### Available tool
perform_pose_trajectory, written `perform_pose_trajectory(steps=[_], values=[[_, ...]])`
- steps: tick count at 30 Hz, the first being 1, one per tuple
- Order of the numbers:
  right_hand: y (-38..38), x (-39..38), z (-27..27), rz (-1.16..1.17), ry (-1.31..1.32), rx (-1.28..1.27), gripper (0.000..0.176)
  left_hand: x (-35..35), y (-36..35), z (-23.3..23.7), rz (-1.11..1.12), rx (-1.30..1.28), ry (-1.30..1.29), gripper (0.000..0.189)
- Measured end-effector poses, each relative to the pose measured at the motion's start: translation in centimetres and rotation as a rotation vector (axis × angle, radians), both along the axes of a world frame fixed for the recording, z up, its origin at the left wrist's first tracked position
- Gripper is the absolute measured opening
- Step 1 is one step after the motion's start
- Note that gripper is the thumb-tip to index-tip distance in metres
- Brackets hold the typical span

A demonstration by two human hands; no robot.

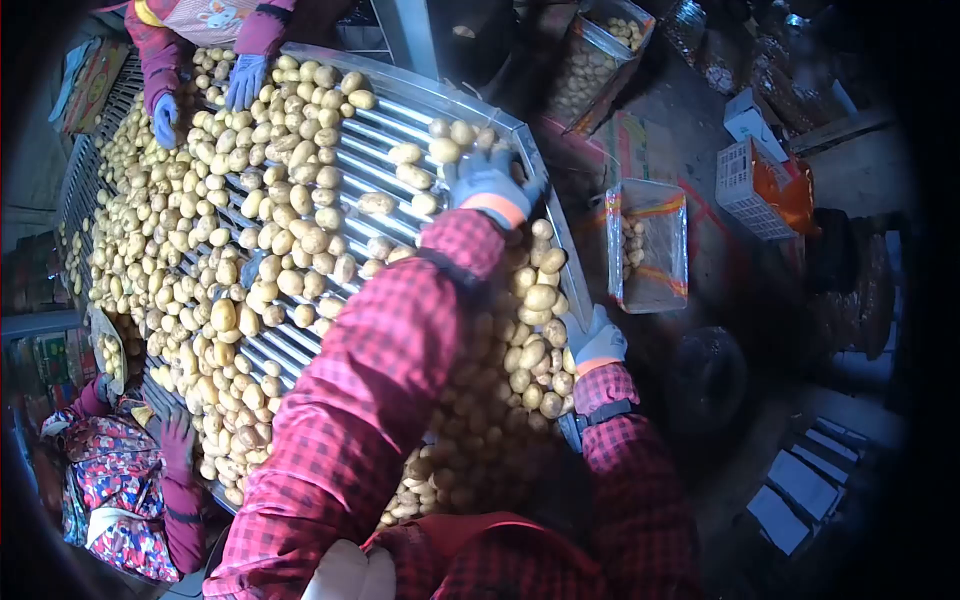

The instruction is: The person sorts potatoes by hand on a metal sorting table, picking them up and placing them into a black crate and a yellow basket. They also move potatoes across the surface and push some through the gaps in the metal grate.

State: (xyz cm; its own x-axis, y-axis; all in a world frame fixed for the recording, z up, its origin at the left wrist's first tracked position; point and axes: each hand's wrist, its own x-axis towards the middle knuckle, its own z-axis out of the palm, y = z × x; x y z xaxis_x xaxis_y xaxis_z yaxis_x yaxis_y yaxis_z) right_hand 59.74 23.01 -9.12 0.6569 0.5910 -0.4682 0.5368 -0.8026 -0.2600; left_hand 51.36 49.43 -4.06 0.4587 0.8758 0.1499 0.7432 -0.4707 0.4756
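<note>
My left hand [492, 187], in a grey-blue glove with an orange cuff, reaches to the far right part of the slatted metal sorting table [375, 145]. Its fingers are spread beside a few potatoes [444, 150] and nothing shows in its grasp. My right hand [598, 342], gloved alike, rests at the table's right metal rim [560, 240] with its fingers stretched over the edge. More potatoes [540, 298] are heaped between that rim and my left forearm. A large spread of potatoes [290, 210] covers the slats to the left.
Across the table a person's gloved hands [246, 82] are at the potatoes. Another person in a patterned top [120, 490] is at the lower left. Right of the table stand a plastic-lined box [648, 290] with some potatoes and a white crate [750, 190].
</note>
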Motion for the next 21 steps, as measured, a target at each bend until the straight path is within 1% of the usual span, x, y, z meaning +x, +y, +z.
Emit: perform_pose_trajectory(steps=[1, 2, 5, 7, 8, 9, 11, 12, 15, 16, 17, 19, 20, 21], values=[[0.0, 0.2, 0.2, 0.005, 0.011, -0.02, 0.079, 1.0, -1.5, -3.3, 0.064, 0.171, 0.008, 0.061], [-0.1, 0.3, -0.4, 0.018, -0.01, 0.016, 0.076, 1.0, -2.3, -3.5, 0.065, 0.237, -0.082, 0.059], [-0.7, 0.4, -1.7, 0.055, -0.081, 0.013, 0.072, -2.2, -3.3, -3.5, -0.245, -0.027, 0.061, 0.05], [0.6, 0.3, 0.3, 0.006, 0.011, -0.048, 0.063, -4.7, -4.6, -5.1, -0.352, 0.123, 0.072, 0.029], [0.1, 0.3, -0.7, 0.03, -0.029, -0.029, 0.063, -6.2, -5.6, -5.8, -0.411, 0.097, 0.13, 0.03], [0.0, 0.4, -1.0, 0.052, -0.07, -0.006, 0.062, -7.6, -6.8, -5.0, -0.469, 0.072, 0.186, 0.031], [-0.1, 0.5, -1.0, 0.055, -0.059, -0.016, 0.063, -11.5, -10.1, -2.6, -0.546, 0.075, 0.185, 0.03], [0.1, 0.5, -0.7, 0.06, -0.053, -0.024, 0.064, -13.0, -11.4, -2.2, -0.529, 0.09, 0.251, 0.029], [-0.9, 0.7, -2.9, 0.088, -0.2, 0.137, 0.052, -17.4, -14.6, -1.3, -0.375, -0.025, 0.199, 0.035], [-0.8, 1.1, -3.1, 0.082, -0.147, 0.052, 0.061, -19.0, -16.0, -0.6, -0.331, 0.031, 0.23, 0.039], [-0.7, 1.2, -3.1, 0.078, -0.158, 0.056, 0.063, -20.6, -16.9, -0.6, -0.296, 0.05, 0.196, 0.038], [-0.8, 1.0, -3.1, 0.067, -0.182, 0.066, 0.066, -23.3, -19.5, 0.4, -0.263, 0.07, 0.366, 0.036], [-0.4, 0.7, -2.2, 0.053, -0.149, 0.028, 0.071, -24.9, -20.5, 0.8, -0.261, 0.022, 0.344, 0.035], [-0.3, 0.4, -1.9, 0.055, -0.14, 0.029, 0.073, -26.3, -21.7, 1.1, -0.239, 0.005, 0.371, 0.037]])
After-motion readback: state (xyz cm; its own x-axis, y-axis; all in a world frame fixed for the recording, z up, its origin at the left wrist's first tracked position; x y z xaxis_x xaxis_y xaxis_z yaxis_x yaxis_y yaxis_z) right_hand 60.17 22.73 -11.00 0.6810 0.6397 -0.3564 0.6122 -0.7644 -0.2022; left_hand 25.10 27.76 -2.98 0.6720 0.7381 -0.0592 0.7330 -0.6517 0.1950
